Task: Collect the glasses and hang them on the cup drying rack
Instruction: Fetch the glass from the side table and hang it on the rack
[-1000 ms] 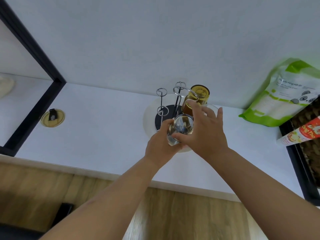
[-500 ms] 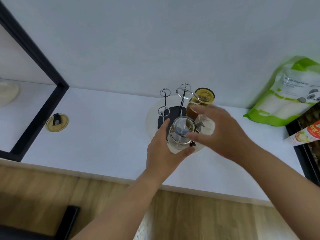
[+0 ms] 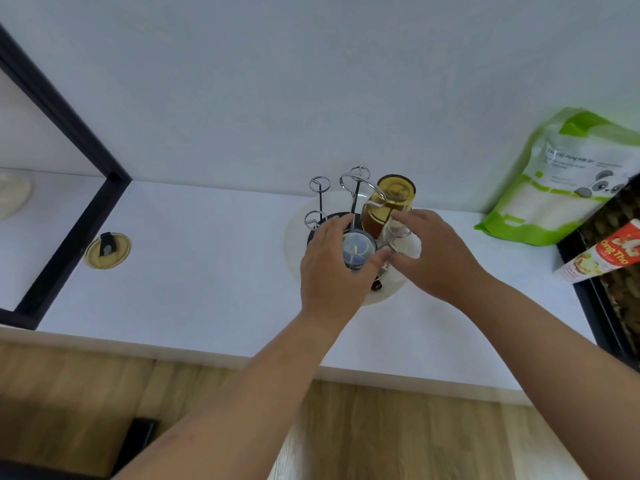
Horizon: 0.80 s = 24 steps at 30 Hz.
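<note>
The cup drying rack (image 3: 355, 194) has chrome ring-topped posts on a round white base (image 3: 294, 237) on the white counter. An amber glass (image 3: 389, 199) hangs upside down on a back post. My left hand (image 3: 329, 275) grips a clear glass (image 3: 358, 251), bottom up, low over the rack's front. A second clear glass (image 3: 396, 233) sits upside down just to its right. My right hand (image 3: 440, 258) curls around that glass, fingertips on its top. How firmly it grips is unclear.
A round gold lid (image 3: 107, 251) lies on the counter to the left, beside a black frame (image 3: 79, 216). A green-and-white pouch (image 3: 568, 181) leans on the wall at right, with a red-and-white packet (image 3: 602, 254) over a dark basket. The counter's front edge runs below my arms.
The clear glass has come down from above the rack to low over its front. My right hand has let go of it and moved right to the second clear glass.
</note>
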Each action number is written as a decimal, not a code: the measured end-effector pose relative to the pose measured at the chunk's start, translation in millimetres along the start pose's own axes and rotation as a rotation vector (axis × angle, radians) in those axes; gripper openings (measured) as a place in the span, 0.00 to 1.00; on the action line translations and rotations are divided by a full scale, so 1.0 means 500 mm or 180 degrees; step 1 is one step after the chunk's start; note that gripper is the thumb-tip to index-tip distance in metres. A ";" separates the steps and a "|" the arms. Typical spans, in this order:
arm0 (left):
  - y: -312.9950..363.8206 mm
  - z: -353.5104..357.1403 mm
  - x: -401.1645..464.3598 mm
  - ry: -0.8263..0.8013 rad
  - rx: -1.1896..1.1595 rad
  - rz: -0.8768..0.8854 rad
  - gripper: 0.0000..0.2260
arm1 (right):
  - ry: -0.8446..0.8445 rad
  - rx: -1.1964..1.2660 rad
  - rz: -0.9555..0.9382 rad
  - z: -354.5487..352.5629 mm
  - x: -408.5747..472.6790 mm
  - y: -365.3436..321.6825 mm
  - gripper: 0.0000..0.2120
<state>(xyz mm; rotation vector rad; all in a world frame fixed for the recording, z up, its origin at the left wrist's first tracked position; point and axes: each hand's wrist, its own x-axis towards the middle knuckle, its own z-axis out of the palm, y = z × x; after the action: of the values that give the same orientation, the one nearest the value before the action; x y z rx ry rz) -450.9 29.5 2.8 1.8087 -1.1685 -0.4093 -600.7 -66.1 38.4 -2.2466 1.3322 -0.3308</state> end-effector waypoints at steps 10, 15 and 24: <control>-0.036 -0.093 0.058 -0.0647 0.0322 0.0168 0.26 | 0.0050 -0.0529 -0.0222 0.022 -0.050 -0.045 0.34; -0.059 -0.128 0.091 -0.0879 0.0389 0.0135 0.28 | 0.0182 -0.0747 -0.0393 0.032 -0.066 -0.068 0.36; -0.080 -0.136 0.113 -0.0869 0.0521 0.0187 0.24 | 0.0172 -0.0731 -0.0332 0.028 -0.047 -0.069 0.42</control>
<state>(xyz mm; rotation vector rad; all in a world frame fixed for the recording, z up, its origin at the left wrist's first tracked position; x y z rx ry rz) -355.3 21.8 16.3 1.8948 -1.4767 -0.5529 -580.1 -28.1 46.3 -2.5200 1.3421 -0.2892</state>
